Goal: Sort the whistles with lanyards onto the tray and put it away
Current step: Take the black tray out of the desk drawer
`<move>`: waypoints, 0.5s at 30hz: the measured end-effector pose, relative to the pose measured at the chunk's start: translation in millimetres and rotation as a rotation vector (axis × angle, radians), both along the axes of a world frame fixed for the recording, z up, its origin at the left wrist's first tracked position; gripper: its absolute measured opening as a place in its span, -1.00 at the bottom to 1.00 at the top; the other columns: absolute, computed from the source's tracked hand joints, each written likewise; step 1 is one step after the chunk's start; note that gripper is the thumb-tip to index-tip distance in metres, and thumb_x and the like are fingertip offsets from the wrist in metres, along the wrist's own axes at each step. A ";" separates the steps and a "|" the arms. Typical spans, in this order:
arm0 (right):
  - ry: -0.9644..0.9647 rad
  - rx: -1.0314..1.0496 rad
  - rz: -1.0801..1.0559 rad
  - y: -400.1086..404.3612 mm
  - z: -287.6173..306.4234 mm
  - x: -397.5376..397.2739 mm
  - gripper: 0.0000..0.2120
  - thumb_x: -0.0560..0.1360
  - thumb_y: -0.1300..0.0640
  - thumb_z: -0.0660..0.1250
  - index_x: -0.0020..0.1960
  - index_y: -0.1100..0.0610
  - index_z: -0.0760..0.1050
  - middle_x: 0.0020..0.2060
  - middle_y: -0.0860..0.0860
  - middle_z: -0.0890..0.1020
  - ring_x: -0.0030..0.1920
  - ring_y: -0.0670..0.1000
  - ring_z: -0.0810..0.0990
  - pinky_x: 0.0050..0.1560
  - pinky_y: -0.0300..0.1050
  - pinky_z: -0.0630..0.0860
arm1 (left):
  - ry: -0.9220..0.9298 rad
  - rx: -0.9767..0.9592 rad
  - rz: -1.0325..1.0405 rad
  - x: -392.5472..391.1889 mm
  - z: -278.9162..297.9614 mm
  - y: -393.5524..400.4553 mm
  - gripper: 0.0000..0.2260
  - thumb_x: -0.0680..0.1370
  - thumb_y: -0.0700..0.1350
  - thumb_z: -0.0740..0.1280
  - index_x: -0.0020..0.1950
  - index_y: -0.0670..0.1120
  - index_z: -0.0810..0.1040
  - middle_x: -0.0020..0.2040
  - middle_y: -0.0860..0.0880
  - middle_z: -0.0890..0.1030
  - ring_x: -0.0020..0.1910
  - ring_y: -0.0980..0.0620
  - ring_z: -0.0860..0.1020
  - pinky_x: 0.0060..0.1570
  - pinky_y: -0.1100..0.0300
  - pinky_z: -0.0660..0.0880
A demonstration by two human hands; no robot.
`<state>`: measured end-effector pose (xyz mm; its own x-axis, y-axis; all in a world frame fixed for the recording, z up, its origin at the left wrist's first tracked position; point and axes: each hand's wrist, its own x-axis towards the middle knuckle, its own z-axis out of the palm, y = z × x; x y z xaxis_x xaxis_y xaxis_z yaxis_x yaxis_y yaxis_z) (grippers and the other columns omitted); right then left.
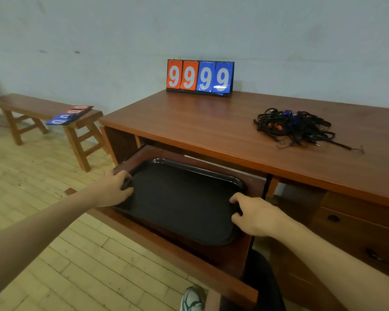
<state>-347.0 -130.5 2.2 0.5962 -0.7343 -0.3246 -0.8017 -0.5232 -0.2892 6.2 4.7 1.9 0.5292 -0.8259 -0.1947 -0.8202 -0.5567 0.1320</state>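
The flat black plastic tray (184,198) lies in the pulled-out wooden drawer (189,263) at 6 o'clock. The left hand (115,189) grasps its 9 o'clock rim, the right hand (254,215) its 3 o'clock rim. The tangled black lanyards with whistles (294,127) sit on the brown wooden desk (211,122) at 2 o'clock.

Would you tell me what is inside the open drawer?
Only the black tray, bare, both hands gripping its edges. The drawer floor beneath it is covered.
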 end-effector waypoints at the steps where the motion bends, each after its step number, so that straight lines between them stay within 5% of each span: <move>1: -0.019 -0.005 0.003 -0.2 3.8 0.8 -0.52 0.62 -0.04 0.25 0.51 -0.06 0.25 -0.06 -0.07 0.61 -0.09 -0.06 0.64 0.05 0.03 0.64 | -0.008 -0.032 0.027 0.5 2.6 1.2 -0.65 0.63 0.12 0.24 0.40 0.07 0.36 0.19 -0.09 0.34 0.23 -0.09 0.38 0.32 -0.03 0.40; 15: -0.094 -0.228 0.110 38.0 48.6 -6.4 -0.63 0.63 -0.08 0.19 0.42 -0.07 0.34 0.01 -0.06 0.60 -0.10 -0.03 0.61 -0.02 0.01 0.64 | -0.090 -0.166 0.125 -16.1 61.9 55.5 -0.79 0.62 0.08 0.26 0.24 0.14 0.38 0.27 -0.14 0.42 0.33 -0.17 0.33 0.34 -0.11 0.35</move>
